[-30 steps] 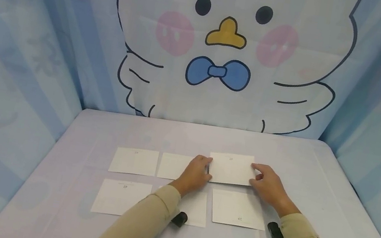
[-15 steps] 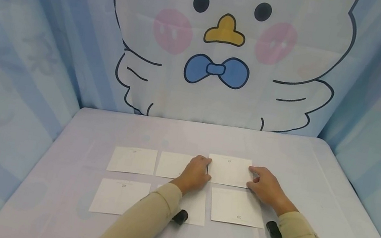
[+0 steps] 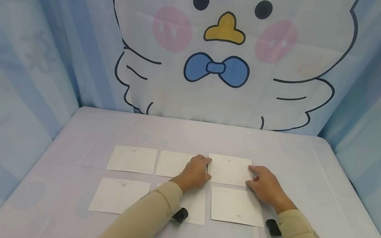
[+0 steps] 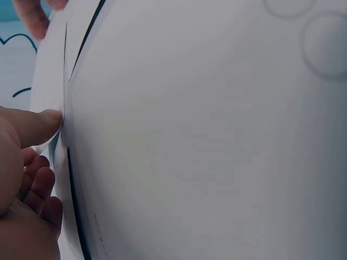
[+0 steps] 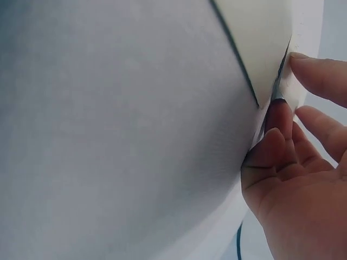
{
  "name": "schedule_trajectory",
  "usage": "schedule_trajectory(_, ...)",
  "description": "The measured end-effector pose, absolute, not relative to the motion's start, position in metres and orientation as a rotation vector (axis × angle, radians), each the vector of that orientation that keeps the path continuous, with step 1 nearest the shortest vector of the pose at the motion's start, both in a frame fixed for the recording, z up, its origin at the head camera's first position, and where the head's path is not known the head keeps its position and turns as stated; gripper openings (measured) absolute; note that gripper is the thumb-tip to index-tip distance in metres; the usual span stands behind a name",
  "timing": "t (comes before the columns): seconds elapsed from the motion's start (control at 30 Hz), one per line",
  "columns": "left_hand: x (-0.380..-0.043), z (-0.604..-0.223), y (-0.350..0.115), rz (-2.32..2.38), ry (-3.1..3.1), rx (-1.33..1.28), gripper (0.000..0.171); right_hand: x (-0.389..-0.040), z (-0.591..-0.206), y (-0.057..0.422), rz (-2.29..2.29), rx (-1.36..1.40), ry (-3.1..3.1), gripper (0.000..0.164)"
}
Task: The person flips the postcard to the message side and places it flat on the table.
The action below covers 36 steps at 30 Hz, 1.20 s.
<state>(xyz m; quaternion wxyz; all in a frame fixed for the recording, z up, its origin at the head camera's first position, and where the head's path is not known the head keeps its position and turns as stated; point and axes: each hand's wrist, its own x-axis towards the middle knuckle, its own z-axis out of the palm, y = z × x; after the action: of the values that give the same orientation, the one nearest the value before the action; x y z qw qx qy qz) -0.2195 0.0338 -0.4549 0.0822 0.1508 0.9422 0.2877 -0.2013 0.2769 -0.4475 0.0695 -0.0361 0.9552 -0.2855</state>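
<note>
A white card (image 3: 229,170) with a small dark mark near its far edge lies at the right end of the back row. At its left edge my left hand (image 3: 194,173) holds it between thumb and fingers. My right hand (image 3: 267,186) grips the right edge in the same way. In the left wrist view the thumb (image 4: 38,125) presses on the card's side. In the right wrist view the fingers (image 5: 279,130) are partly behind the card. My left hand and sleeve partly cover the middle back card (image 3: 171,164) and the middle front card (image 3: 198,207).
Another white card (image 3: 237,207) lies nearest in front of the held one. Two more, a back left card (image 3: 132,160) and a front left card (image 3: 118,197), lie on the pale tablecloth (image 3: 55,214). Printed curtains (image 3: 212,101) enclose the table.
The held card came down from a slightly raised, tilted position to the table in line with the back row. Both hands stayed at its edges. In the last half second little moved.
</note>
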Motion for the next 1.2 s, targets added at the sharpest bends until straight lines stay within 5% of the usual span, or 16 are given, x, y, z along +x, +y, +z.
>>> schedule_trajectory(1.2,-0.2267,-0.4529,0.0263,0.692,2.870,0.533,0.051,-0.2093,-0.4520,0.2774,-0.856,-0.035,2.865,0.054)
